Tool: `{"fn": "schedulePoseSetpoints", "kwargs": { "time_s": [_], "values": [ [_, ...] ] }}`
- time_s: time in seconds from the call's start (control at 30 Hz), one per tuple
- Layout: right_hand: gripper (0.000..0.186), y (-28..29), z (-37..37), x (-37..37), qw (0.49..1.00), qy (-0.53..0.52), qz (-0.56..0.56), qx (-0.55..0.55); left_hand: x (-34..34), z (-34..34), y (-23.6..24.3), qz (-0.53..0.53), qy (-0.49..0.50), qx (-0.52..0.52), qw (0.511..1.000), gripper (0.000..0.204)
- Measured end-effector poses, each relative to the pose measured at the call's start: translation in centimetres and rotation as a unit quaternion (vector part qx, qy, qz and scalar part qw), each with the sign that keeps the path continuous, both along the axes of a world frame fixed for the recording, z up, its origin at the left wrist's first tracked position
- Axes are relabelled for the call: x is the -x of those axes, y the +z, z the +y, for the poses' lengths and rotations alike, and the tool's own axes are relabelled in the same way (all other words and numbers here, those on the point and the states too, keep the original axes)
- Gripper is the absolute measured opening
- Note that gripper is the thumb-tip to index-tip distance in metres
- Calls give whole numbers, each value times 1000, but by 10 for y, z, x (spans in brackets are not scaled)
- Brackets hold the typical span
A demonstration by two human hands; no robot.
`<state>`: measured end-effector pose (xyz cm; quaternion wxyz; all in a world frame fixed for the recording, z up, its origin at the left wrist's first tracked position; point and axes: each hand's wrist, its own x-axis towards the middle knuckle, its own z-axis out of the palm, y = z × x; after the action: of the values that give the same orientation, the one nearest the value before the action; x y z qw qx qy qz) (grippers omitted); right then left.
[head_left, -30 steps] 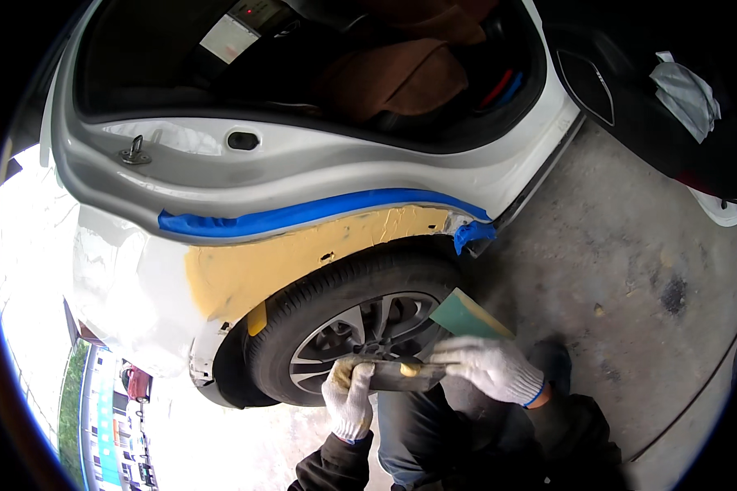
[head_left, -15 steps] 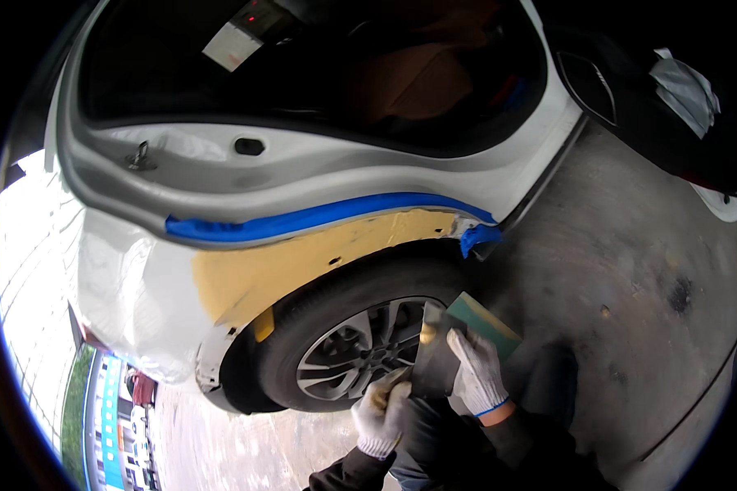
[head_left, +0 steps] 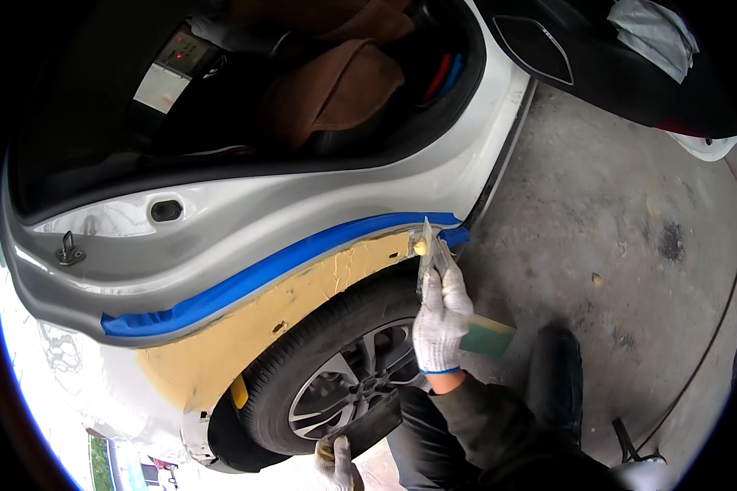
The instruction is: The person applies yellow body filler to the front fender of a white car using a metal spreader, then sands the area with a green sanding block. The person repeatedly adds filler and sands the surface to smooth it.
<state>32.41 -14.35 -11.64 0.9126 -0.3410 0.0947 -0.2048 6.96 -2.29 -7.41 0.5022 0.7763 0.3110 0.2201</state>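
At the far left I have the white car with its latch and, right of that, an oval hole. Blue tape runs along the lip of the door opening, from the left up toward the right. Below it the yellowish filler spreads over the wheel arch, broad at its left end and narrowing rightward. A yellow tab sits by the tyre, which rings the spoked wheel.

Low in my view, below the wheel, my gloved left hand grips the dark plate by its left end, the plate slanting up to the right. Further right, my gloved right hand is closed on the spreader, held nearly edge-on, a yellow dab on its left side. The spreader is at the filler's right end, by the tape; I cannot tell whether it touches. Just right of that wrist is a green pad. Farthest right, crumpled paper lies against the dark door, and a cable curves over the floor.
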Motion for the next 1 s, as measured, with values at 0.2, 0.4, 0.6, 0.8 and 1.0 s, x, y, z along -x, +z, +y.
{"fn": "schedulePoseSetpoints", "kwargs": {
  "time_s": [0.2, 0.4, 0.6, 0.8, 1.0],
  "values": [
    [39, 37, 15, -7, 949, -131, 22, 286, -4, 4, 1, -3, 22, 9, 1000, 25],
    [34, 24, 23, 11, 968, -162, 60, 184, -10, 8, 0, 43, 15, -14, 999, 20],
    [38, 38, 22, -4, 945, -144, 38, 293, -7, 13, -1, 4, 15, 4, 1000, 20],
    [34, 34, 11, 9, 971, -159, 66, 165, 2, 27, -10, 5, 6, 21, 1000, 28],
    [38, 37, 21, -13, 941, -156, 64, 292, 4, 29, -2, -2, -10, 25, 1000, 33]
  ]
}}
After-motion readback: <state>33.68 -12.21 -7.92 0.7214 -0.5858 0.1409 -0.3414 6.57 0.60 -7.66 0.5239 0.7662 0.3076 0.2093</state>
